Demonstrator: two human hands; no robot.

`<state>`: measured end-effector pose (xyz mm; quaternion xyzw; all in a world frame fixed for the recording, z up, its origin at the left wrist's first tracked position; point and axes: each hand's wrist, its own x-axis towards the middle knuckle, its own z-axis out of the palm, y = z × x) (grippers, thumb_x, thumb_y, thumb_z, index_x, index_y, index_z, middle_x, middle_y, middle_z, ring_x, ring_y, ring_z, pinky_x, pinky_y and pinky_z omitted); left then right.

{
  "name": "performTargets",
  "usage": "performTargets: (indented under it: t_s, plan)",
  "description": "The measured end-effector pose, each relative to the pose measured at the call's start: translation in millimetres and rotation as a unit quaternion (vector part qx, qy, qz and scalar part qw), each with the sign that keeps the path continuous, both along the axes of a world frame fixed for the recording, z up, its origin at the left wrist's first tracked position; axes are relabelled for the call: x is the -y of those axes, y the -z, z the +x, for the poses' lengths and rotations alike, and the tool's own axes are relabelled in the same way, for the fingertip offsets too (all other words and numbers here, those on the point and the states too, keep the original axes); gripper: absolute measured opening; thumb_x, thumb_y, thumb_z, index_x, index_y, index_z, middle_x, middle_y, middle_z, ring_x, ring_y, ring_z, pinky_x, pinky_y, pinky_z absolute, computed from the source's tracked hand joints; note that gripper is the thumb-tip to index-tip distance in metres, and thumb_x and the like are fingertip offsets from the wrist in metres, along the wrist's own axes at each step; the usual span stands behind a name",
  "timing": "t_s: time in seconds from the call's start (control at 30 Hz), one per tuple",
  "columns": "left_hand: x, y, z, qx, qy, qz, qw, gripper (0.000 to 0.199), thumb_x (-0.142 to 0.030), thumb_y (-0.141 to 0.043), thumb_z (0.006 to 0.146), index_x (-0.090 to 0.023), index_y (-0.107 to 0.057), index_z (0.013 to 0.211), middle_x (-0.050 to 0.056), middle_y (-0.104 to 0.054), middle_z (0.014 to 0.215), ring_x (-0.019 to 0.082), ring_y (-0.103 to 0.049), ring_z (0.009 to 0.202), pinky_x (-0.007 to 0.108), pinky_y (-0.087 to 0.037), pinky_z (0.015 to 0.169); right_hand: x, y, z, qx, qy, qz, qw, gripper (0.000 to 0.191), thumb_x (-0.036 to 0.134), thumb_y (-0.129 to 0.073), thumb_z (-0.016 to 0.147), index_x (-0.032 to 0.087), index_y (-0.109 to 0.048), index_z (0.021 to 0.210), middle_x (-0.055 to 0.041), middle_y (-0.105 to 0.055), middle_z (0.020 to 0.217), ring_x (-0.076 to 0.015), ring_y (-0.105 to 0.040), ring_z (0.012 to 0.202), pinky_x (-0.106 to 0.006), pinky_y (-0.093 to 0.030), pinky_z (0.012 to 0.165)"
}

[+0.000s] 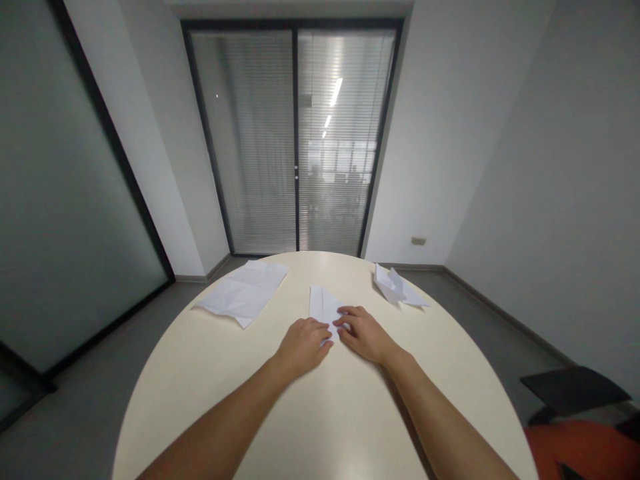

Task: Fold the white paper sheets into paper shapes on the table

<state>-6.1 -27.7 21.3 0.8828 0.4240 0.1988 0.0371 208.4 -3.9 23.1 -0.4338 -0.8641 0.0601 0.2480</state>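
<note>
A folded sheet of white paper (320,301) lies on the table between my hands, with a crease running along its left part. My left hand (303,345) rests on its lower left edge, fingers stretched out and pressing down on it. At the paper's right edge is my right hand (369,335), its fingers apart and slightly bent, the tips touching the sheet. Both palms face down. The hands cover the lower end and right side of the paper, so its full shape is hidden.
On the round cream table (340,420), a creased open sheet (245,292) lies at the left. A folded paper piece (397,287) with a raised flap sits near the right edge. A red and black chair (583,447) stands at the lower right, and glass doors (295,140) are beyond the table.
</note>
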Motion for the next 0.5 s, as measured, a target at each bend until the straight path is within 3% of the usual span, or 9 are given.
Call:
performTargets:
  t_s: [0.23, 0.5]
  plan:
    - [1.3, -0.4, 1.4, 0.009, -0.021, -0.014, 1.0, 0.025, -0.025, -0.055, 0.093, -0.024, -0.07, 0.114, 0.006, -0.073, 0.113, 0.023, -0.066, 0.108, 0.036, -0.048, 0.098, 0.6, -3.0, -0.5, 0.022, -0.011, 0.023, 0.999, 0.026, 0.026, -0.06, 0.087, 0.022, -0.074, 0.109, -0.0099, -0.07, 0.122, -0.0247, -0.059, 0.121, -0.048, -0.034, 0.112]
    - [-2.5, -0.7, -2.5, 0.025, -0.044, -0.023, 0.998, 0.024, -0.029, -0.056, 0.094, -0.023, -0.068, 0.114, 0.004, -0.072, 0.114, 0.021, -0.065, 0.108, 0.032, -0.048, 0.096, 4.7, -5.0, 1.3, 0.035, 0.007, -0.011, 0.999, 0.035, 0.029, -0.059, 0.088, 0.022, -0.072, 0.12, -0.0113, -0.067, 0.126, -0.0261, -0.06, 0.115, -0.042, -0.044, 0.102]
